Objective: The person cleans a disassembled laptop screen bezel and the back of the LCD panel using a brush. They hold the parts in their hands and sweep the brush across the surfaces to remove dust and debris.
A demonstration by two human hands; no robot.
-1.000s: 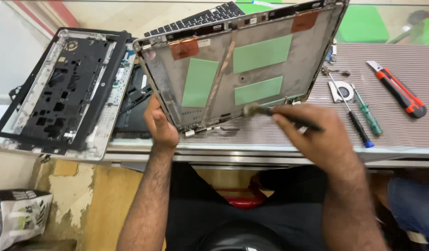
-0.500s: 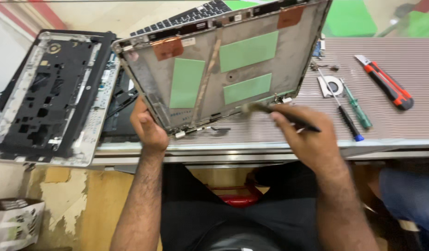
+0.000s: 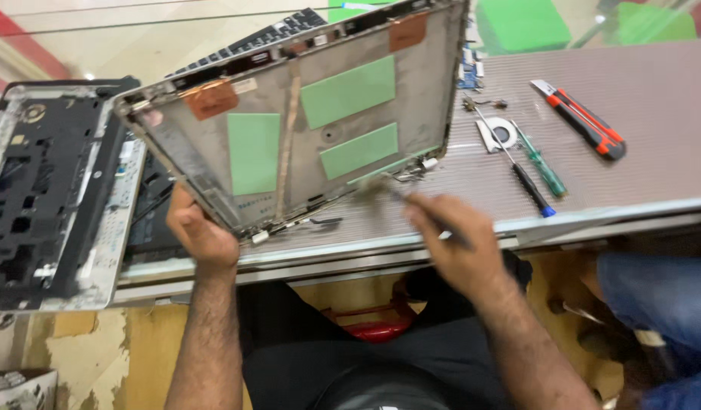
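While the left hand (image 3: 201, 231) grips the lower corner of the laptop lid shell (image 3: 305, 125) and props it tilted at the near edge of the tabletop (image 3: 654, 129), the right hand (image 3: 460, 243) is closed around a small brush (image 3: 388, 188), its blurred bristles at the shell's lower edge, just beside the hinge and a loose cable there; a hard sweep could, I judge, snag that cable or lift the green pads (image 3: 349, 91) glued inside the shell; should the one-handed corner grip slip, the shell may slide off the tabletop's edge; left lies a black laptop base frame (image 3: 43, 190); farther right, two screwdrivers (image 3: 532, 171), a small fan (image 3: 498, 133) and a red utility knife (image 3: 582, 121).
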